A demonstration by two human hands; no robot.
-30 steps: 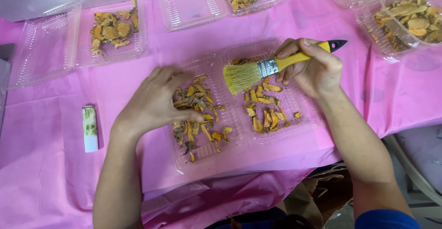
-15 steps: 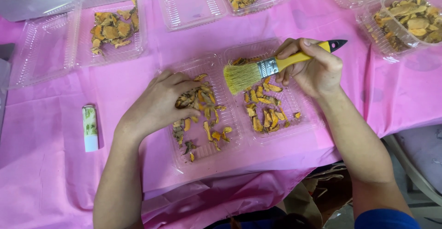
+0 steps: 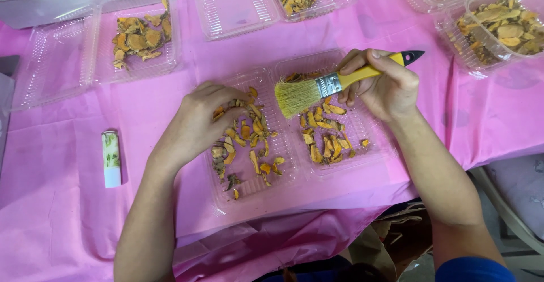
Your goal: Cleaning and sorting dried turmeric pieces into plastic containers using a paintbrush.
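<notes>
Right hand (image 3: 385, 89) grip clamped on brush (image 3: 334, 83); bristles point left, handle right, near-level.

This looks like a small home food-packing spot: a table (image 3: 68, 225) under a pink plastic sheet, clear hinged clamshell trays (image 3: 136, 38) of dried orange slices spread beyond the fingers, and a grey metal tray (image 3: 85, 1) heaped with more at the far left.
</notes>
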